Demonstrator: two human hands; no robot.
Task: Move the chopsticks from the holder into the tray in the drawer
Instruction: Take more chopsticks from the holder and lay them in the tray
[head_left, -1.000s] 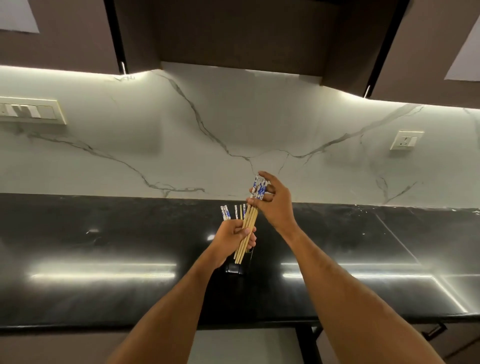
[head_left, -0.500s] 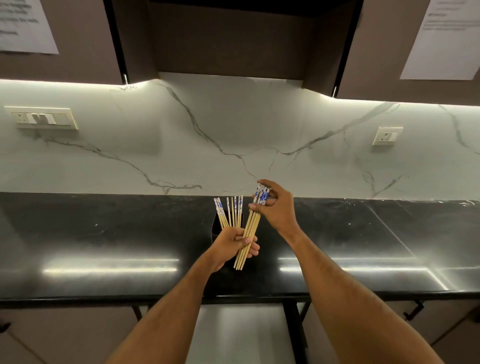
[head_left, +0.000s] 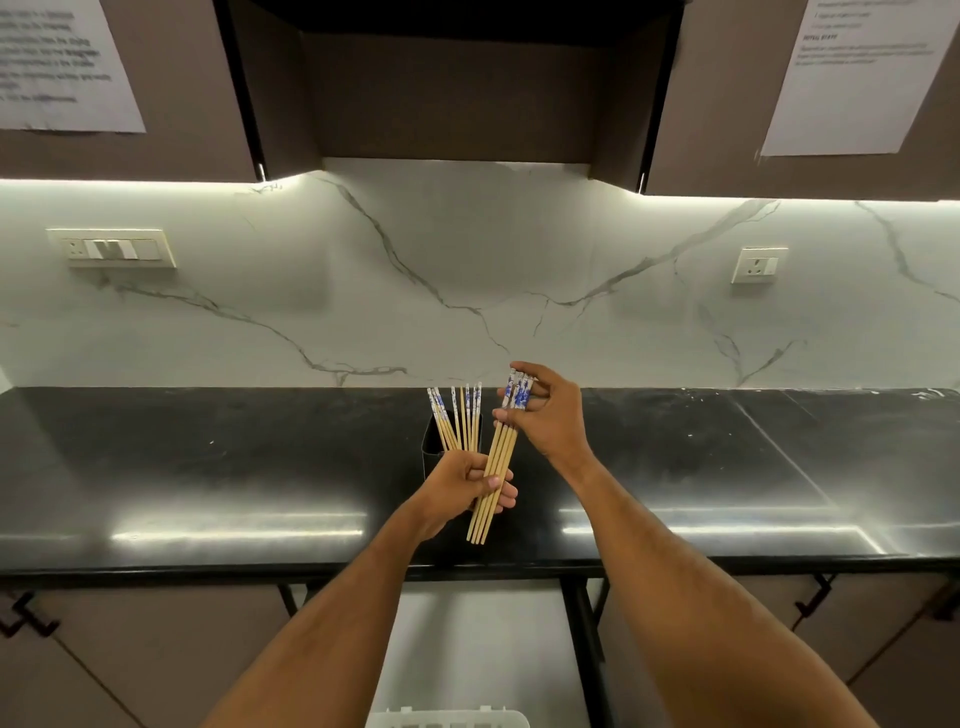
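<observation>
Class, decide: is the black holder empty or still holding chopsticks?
Not empty: several chopsticks stand in the black holder, beside the bundle held by both hands.

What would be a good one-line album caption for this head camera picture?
Both hands, left hand and right hand, hold a bundle of chopsticks beside the black holder, above the open drawer's white tray.

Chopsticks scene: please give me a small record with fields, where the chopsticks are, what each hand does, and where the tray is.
held bundle: chopsticks, lifted clear of the holder, tilted
left hand: grip around the bundle's lower part
right hand: pinches the patterned tops
holder: black, on the counter, more chopsticks standing in it
tray: white, only its edge visible below
</observation>
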